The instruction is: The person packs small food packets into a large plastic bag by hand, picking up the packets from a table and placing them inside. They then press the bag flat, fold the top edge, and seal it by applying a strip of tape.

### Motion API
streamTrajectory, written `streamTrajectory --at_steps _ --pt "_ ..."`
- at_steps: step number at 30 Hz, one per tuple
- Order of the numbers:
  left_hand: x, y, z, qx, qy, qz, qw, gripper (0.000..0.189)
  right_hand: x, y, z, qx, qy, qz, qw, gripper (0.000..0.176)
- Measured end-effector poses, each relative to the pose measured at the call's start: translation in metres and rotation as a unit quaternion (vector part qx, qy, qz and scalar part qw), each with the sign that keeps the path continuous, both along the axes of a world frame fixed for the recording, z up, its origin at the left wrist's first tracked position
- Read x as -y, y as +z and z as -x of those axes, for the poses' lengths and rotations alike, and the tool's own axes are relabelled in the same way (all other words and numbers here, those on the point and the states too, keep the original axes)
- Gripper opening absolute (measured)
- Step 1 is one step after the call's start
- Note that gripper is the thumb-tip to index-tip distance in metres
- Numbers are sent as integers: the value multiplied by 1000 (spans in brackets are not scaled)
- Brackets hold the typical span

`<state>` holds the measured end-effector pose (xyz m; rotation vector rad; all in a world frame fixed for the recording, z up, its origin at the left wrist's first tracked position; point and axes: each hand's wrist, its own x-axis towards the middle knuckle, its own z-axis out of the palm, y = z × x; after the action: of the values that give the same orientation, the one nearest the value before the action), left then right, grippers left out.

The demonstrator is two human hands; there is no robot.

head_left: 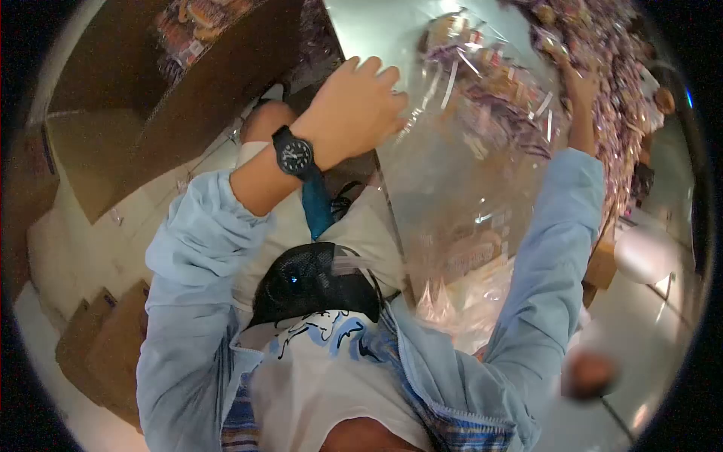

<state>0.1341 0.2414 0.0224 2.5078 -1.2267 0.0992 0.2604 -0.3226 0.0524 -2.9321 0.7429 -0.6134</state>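
My left hand (352, 109), with a black watch (294, 155) on its wrist, is over the near edge of the shiny table. Its fingers are curled, and their tips are hidden from me. A clear plastic bag (452, 169) lies right beside that hand, its glinting edge close to the fingers. Small wrapped packets (497, 98) with purple and orange colouring show through and around the bag. My right hand (578, 81) reaches into a large heap of similar packets (610, 45). Its fingers are blurred and partly lost among them.
Large cardboard boxes (143, 143) stand at the left, one with packets (197, 34) at its top. More clear plastic (467, 301) lies near my right forearm. Folded cardboard (113, 339) leans at the lower left. Another person's hand (663, 100) shows at the far right.
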Motion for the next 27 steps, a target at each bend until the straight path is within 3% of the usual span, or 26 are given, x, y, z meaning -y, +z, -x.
streamTrajectory --at_steps 2,8,22,23,24,27 --pt "-1 -1 2 1 5 8 1000 41 -2 1 -8 -8 12 -24 1000 145" --pt "-16 -12 9 21 7 12 1000 63 24 -25 -52 -64 12 -21 998 135" --pt "-14 -8 5 14 15 -44 999 66 40 -16 -143 -99 88 164 978 129" --pt "-14 -8 4 15 15 -45 999 66 54 -15 -150 -47 148 158 975 130" --pt "-14 -9 4 16 14 -45 999 66 56 -15 -153 11 132 211 968 120" --pt "-14 -13 3 -5 10 -8 1000 64 46 -11 -160 -16 197 230 953 117"
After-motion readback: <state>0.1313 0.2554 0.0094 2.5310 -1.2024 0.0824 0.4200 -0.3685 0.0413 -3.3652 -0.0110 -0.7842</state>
